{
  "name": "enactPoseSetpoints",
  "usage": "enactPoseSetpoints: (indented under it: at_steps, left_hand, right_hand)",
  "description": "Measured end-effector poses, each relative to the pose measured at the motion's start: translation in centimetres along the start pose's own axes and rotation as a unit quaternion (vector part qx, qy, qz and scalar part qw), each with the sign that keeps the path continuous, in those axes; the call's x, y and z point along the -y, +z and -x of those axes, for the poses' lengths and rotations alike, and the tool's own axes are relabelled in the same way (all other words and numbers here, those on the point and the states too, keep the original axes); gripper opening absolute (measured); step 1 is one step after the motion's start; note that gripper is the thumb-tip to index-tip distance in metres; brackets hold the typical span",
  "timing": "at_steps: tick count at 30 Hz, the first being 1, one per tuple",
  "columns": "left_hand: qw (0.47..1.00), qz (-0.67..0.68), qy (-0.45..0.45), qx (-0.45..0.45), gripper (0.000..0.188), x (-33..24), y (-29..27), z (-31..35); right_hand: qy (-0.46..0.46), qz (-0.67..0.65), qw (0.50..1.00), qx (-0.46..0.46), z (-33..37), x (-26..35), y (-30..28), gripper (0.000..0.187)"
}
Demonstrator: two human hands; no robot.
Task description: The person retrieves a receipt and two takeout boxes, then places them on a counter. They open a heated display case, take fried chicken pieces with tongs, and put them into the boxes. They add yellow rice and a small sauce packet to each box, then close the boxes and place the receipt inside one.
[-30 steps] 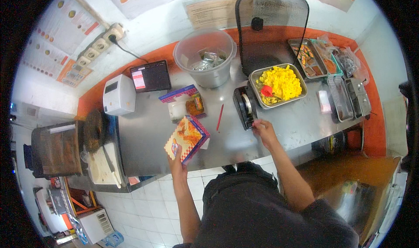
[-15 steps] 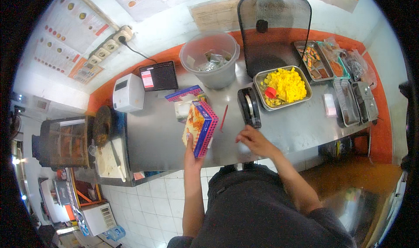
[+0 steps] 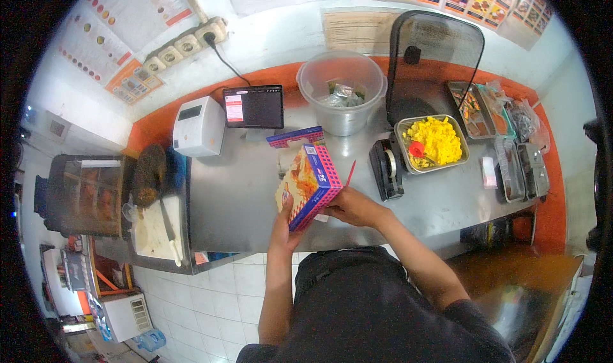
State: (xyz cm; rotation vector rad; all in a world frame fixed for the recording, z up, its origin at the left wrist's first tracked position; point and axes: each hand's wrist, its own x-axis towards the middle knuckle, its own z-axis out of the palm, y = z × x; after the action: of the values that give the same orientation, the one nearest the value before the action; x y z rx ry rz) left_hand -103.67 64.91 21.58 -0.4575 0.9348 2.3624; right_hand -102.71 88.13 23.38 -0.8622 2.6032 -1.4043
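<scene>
In my left hand (image 3: pixel 282 227) is a printed cardboard food box (image 3: pixel 308 183), yellow, blue and pink, held tilted above the near part of the steel counter. My left thumb lies along its front face. My right hand (image 3: pixel 353 206) is closed against the box's right side, its fingertips partly hidden behind it; what they pinch, if anything, does not show. A bit of white paper (image 3: pixel 321 218) peeks out under the box. Just beyond my right hand shows a red pen (image 3: pixel 350 173). The black tape dispenser (image 3: pixel 387 170) stands to the right.
Behind the box lies another blue printed carton (image 3: pixel 295 137), partly covered. A white printer (image 3: pixel 199 127), a tablet (image 3: pixel 253 106) and a translucent bucket (image 3: pixel 341 111) line the back. Right are a tray of yellow food (image 3: pixel 434 143) and a mesh screen (image 3: pixel 437 56); left, a knife (image 3: pixel 169 229) on a cutting board (image 3: pixel 151 235).
My right hand has moved left from near the tape dispenser to the box's side. The left hand still holds the box, now turned slightly. The whole view has shifted.
</scene>
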Motion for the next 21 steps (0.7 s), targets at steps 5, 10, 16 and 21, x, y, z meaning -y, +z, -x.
enactPoseSetpoints:
  at_steps: [5,10,16,21]
  left_hand:
    - [0.988,-0.095,0.121,0.019,0.057,-0.5,-4.9,-0.7]
    - [0.899,-0.375,0.131,-0.183,0.068,-0.1,-9.8,-4.0]
    - [0.673,-0.719,0.061,-0.164,0.076,-2.0,-11.2,-8.1]
    - [0.604,-0.719,0.283,-0.194,0.098,-6.1,-8.9,-12.3]
  right_hand:
    - [0.210,-0.488,0.825,-0.191,-0.8,-4.0,4.1,0.033]
    - [0.314,-0.438,0.817,-0.206,1.1,-7.2,7.5,0.042]
    - [0.420,0.005,0.907,-0.039,-0.1,-10.4,7.7,0.043]
    - [0.357,0.060,0.889,-0.281,-5.9,-11.1,4.1,0.053]
